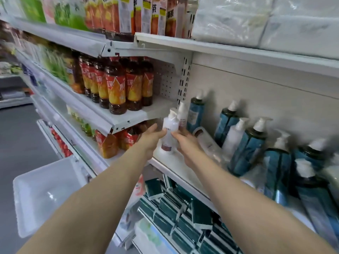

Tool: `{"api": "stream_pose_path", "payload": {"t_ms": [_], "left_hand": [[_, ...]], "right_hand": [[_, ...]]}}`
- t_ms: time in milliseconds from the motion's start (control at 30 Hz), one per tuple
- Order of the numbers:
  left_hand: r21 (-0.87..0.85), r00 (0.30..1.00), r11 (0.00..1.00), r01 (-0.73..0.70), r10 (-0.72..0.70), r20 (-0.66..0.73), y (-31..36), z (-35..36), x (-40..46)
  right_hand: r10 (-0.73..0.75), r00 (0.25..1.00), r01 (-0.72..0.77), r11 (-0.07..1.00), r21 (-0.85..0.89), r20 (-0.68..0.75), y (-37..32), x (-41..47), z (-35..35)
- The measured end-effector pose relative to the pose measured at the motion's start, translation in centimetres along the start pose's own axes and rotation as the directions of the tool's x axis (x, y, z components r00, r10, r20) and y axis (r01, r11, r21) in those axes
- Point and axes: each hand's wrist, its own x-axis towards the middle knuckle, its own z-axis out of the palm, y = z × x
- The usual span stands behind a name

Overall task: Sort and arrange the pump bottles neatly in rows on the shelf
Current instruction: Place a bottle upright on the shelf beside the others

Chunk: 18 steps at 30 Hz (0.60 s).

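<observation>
White plastic, a small pump bottle (169,129) stands upright at the centre of the frame, at the left end of the white shelf (185,173). The left hand (151,139) holds it from the left with fingers and thumb curled against its side. The right hand (185,143) comes in from the right, its fingers closed on the lower body of the same bottle or on the second white bottle (182,114) standing just behind it; which of the two, I cannot tell. Right of centre a tall teal pump bottle (196,112) stands against the back panel, and a pale bottle (207,143) lies tipped over beside the right hand. More teal and white pump bottles (251,145) crowd unevenly toward the right edge, some leaning. Brown tea bottles (117,90) fill the shelf at centre left, and a clear plastic bin (44,195) sits at lower left.
</observation>
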Motion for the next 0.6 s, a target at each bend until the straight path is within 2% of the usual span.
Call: {"api": "stream_pose_path", "payload": {"t_ms": [100,300,600], "left_hand": [[0.051,0.991,0.999,-0.009,0.002,0.134,0.2,-0.7,1.5],[0.038,0.979,0.999,-0.031,0.023,0.205,-0.2,-1.3,3.6],[-0.07,0.983,0.996,-0.062,0.074,0.171,-0.2,1.1,2.6]], "right_hand": [[-0.016,0.998,0.016,1.0,0.005,-0.067,0.4,0.9,1.3],[-0.085,0.982,0.091,0.995,0.031,-0.167,1.6,1.4,2.1],[-0.052,0.972,0.066,0.996,0.054,-0.229,0.7,-0.1,0.6]]}}
